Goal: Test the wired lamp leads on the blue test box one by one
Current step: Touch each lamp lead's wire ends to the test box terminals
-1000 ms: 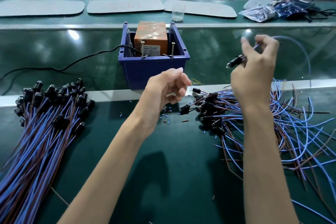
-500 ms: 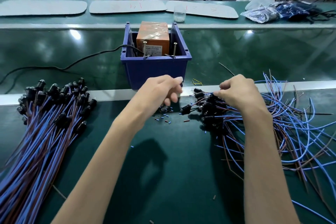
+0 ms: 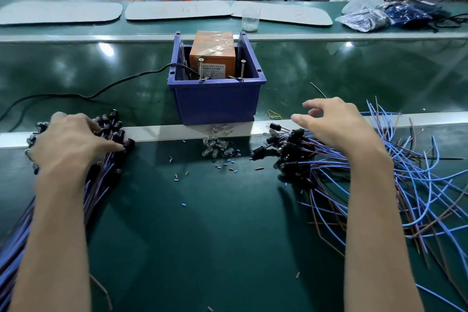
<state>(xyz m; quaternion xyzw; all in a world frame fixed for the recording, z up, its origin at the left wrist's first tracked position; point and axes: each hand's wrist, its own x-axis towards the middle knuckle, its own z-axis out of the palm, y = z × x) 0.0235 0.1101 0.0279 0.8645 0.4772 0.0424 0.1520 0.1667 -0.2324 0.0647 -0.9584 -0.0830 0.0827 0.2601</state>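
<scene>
The blue test box (image 3: pixel 217 102) stands at the middle of the bench, with an orange unit (image 3: pixel 212 50) inside and two upright screws on its front rim. A tidy bundle of blue and brown lamp leads (image 3: pixel 101 180) with black sockets lies at the left; my left hand (image 3: pixel 69 142) rests on its socket end, fingers spread over the sockets. A loose tangle of leads (image 3: pixel 395 185) lies at the right. My right hand (image 3: pixel 336 126) hovers over its sockets with fingers relaxed, holding nothing.
Small glass bulbs (image 3: pixel 215 147) and cut bits of insulation lie in front of the box. A black cable (image 3: pixel 76 95) runs left from the box. A metal rail (image 3: pixel 157 132) crosses the bench. Pads, a plastic cup (image 3: pixel 250 20) and bags lie at the back.
My left hand has swung from the middle over to the left bundle. My right hand came down from holding a lead up, reached the right pile, and now hovers open above it.
</scene>
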